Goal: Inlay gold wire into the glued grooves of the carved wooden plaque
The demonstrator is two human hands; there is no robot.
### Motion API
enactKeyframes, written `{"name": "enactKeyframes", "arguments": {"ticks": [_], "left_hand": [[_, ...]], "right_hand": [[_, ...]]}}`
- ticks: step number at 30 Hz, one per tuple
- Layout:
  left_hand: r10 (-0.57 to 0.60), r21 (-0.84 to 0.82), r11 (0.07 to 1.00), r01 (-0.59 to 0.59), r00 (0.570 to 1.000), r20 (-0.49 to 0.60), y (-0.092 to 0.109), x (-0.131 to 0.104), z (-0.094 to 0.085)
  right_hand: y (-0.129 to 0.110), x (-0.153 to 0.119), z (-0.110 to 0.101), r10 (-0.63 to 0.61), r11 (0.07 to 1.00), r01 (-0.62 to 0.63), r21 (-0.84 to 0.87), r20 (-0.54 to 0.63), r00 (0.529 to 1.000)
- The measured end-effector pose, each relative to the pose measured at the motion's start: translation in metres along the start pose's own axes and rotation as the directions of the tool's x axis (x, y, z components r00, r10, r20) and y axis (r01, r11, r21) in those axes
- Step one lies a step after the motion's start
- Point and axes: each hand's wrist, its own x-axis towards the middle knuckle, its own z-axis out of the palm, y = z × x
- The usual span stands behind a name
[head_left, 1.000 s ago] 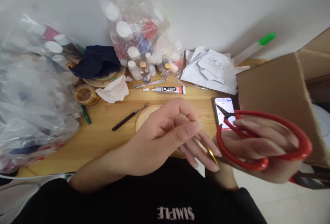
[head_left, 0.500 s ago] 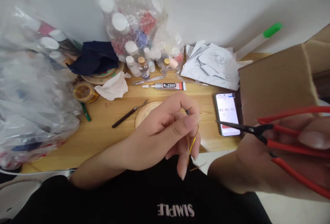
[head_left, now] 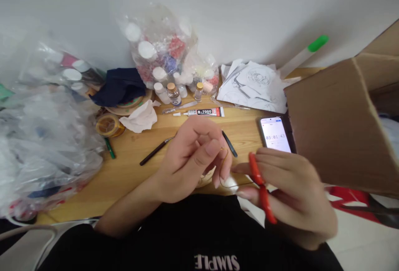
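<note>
My left hand [head_left: 195,158] is closed over the table's front part, pinching a thin golden thread [head_left: 225,161] that hangs in a loop from the fingertips. To its right, my right hand [head_left: 289,192] is closed on red-handled scissors [head_left: 263,192], whose blades are mostly hidden. Its thumb and forefinger point toward the thread, near its lower end. A round wooden piece [head_left: 205,178] shows partly beneath my left hand. Black tweezers [head_left: 230,143] lie just behind, and a dark-handled tool [head_left: 156,152] lies to the left.
A glue tube [head_left: 205,112], small bottles [head_left: 173,94] and a bag of jars [head_left: 160,55] are at the back. Drawn papers [head_left: 254,86], a phone [head_left: 274,134] and a cardboard box [head_left: 333,125] stand right. Plastic bags [head_left: 56,138] and a thread spool [head_left: 107,125] are left.
My right hand has come in from the far right with the scissors, close to my left hand. My left hand still pinches the thread. The view has shifted slightly, uncovering the tweezers.
</note>
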Motion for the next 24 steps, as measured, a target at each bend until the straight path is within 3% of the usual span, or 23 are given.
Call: {"name": "enactKeyframes", "arguments": {"ticks": [7, 10, 13, 17, 20, 24], "left_hand": [[0.037, 0.02, 0.999, -0.037, 0.999, 0.017, 0.0, 0.005, -0.001], [0.045, 0.064, 0.997, -0.047, 0.999, 0.027, 0.0, 0.005, -0.002], [0.153, 0.231, 0.961, -0.151, 0.988, 0.01, 0.002, 0.004, -0.006], [0.361, 0.552, 0.779, -0.298, 0.933, -0.006, 0.005, 0.002, -0.012], [0.374, 0.654, 0.707, -0.268, 0.927, -0.024, 0.007, -0.001, -0.012], [0.354, 0.701, 0.683, -0.205, 0.932, -0.073, 0.007, 0.0, -0.008]], "right_hand": [[0.011, 0.003, 0.022, -0.085, 0.988, 0.062, 0.144, 0.159, 0.984], [0.013, 0.003, 0.025, -0.103, 0.992, 0.094, 0.089, 0.1, 0.99], [0.013, 0.003, 0.028, -0.059, 0.997, 0.059, -0.052, -0.011, 0.998], [0.015, 0.004, 0.032, 0.03, 0.986, -0.05, -0.156, -0.131, 0.991], [0.017, 0.005, 0.032, 0.074, 0.976, -0.108, -0.19, -0.179, 0.981], [0.018, 0.007, 0.028, 0.114, 0.974, -0.137, -0.182, -0.132, 0.985]]}}
